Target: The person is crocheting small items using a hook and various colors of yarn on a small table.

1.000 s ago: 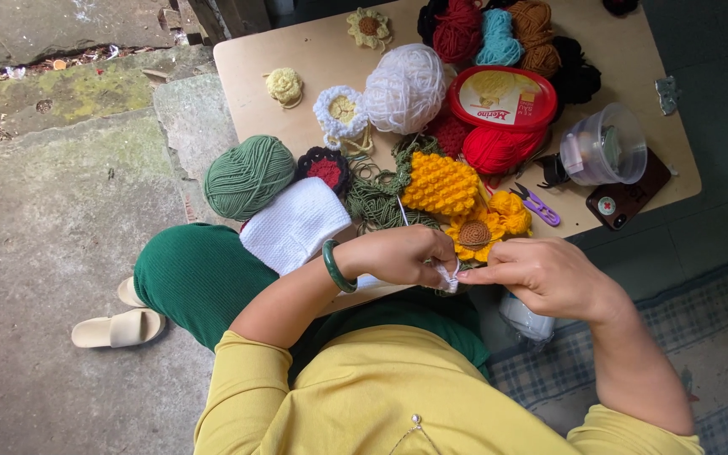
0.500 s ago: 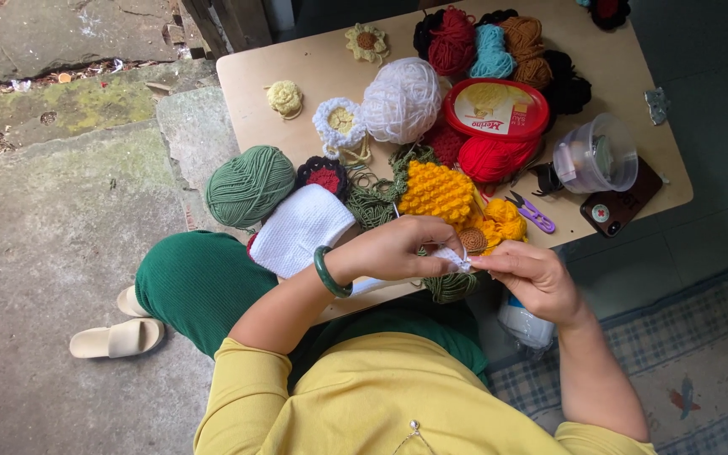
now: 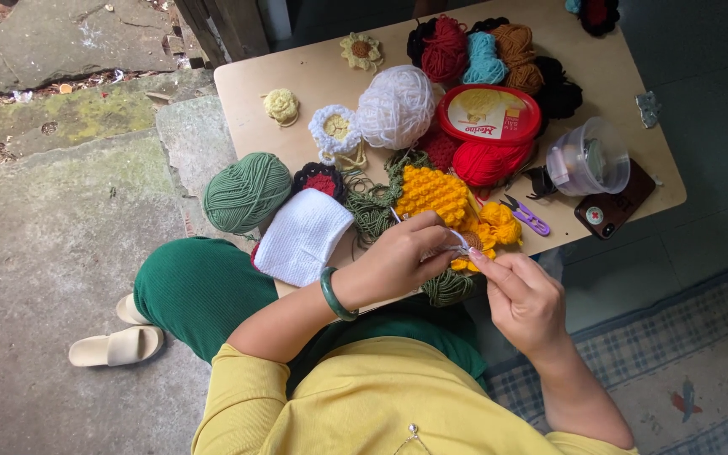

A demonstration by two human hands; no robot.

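Closely, we pinch the soft yellow crochet piece [image 3: 473, 232] at its edge over the counter [image 3: 297, 80]. Left hand [image 3: 398, 261] and right hand [image 3: 524, 299] fingers clamped on it; light, floppy.

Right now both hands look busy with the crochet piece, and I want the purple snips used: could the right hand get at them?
Probably yes: the purple snips lie uncovered on the table just beyond the right hand, with nothing between them.

Yellow long-sleeved top, green trousers, and a green bangle [image 3: 336, 295] on the left wrist
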